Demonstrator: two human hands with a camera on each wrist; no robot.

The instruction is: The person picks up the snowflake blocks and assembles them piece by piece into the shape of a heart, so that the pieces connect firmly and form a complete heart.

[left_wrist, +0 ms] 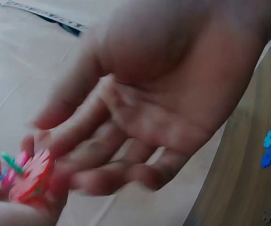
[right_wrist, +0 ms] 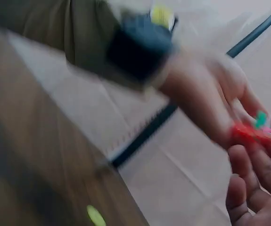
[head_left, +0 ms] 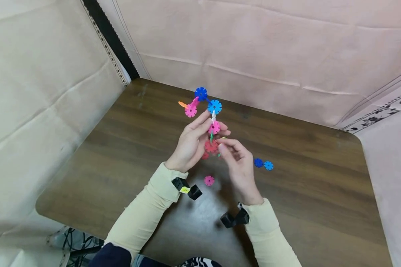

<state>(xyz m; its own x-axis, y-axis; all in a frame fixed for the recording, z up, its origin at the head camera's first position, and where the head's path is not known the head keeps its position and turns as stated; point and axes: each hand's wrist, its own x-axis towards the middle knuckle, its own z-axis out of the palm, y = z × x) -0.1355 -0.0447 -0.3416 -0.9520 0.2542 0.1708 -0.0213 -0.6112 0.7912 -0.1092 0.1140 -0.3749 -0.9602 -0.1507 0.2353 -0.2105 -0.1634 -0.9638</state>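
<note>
A jointed chain of notched plastic discs stands up between the hands: dark blue point(head_left: 201, 93), light blue point(head_left: 215, 106), pink point(head_left: 214, 127) and red point(head_left: 211, 146), with white and green link discs edge-on. A side branch carries another pink disc point(head_left: 191, 110) and an orange one point(head_left: 182, 104). My right hand point(head_left: 240, 167) pinches the red disc near the chain's lower end. My left hand point(head_left: 192, 142) lies behind the chain, palm up and fingers loosely bent, its thumb beside the upper pink disc. In the left wrist view, the red disc point(left_wrist: 31, 176) sits by the left fingertips.
One loose pink disc point(head_left: 209, 180) lies on the wooden table point(head_left: 320, 193) below the hands. To the right rest a dark blue disc point(head_left: 258, 162) and a light blue disc point(head_left: 269, 165), side by side. Pale cloth point(head_left: 254, 48) hangs behind the table's far edge.
</note>
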